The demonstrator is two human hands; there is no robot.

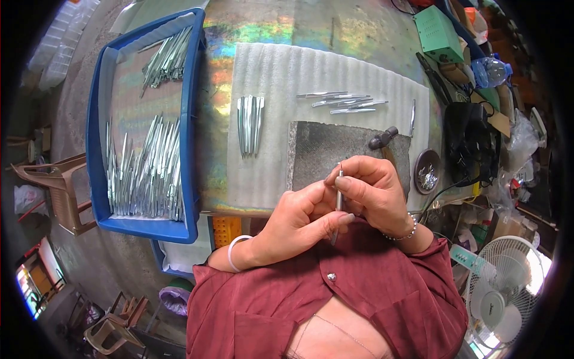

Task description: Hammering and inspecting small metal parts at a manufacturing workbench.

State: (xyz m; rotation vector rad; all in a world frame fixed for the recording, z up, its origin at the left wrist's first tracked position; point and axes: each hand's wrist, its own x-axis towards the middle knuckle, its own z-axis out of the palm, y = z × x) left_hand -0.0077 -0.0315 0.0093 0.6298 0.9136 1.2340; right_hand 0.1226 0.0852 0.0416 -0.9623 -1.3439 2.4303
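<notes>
Held upright between my fingertips is a slim silver metal piece [339,200], pointed at its lower end; its exact kind is unclear. My left hand [302,218] pinches it with thumb and forefinger from the left. From the right, my right hand [376,191] grips its upper part. Both hands hover over the near edge of a dark stone block [320,152]. On the block lies a hammer [382,138], its handle partly hidden behind my right hand. Beside the block sits a round dark dish [418,182] of small shiny parts.
White foam [275,72] covers part of the table, bearing a row of silver pieces [250,125], several scattered ones [347,102] and a single one [413,116]. At left, a blue tray [194,119] holds many more. A green box [439,35] and a fan [502,293] stand right.
</notes>
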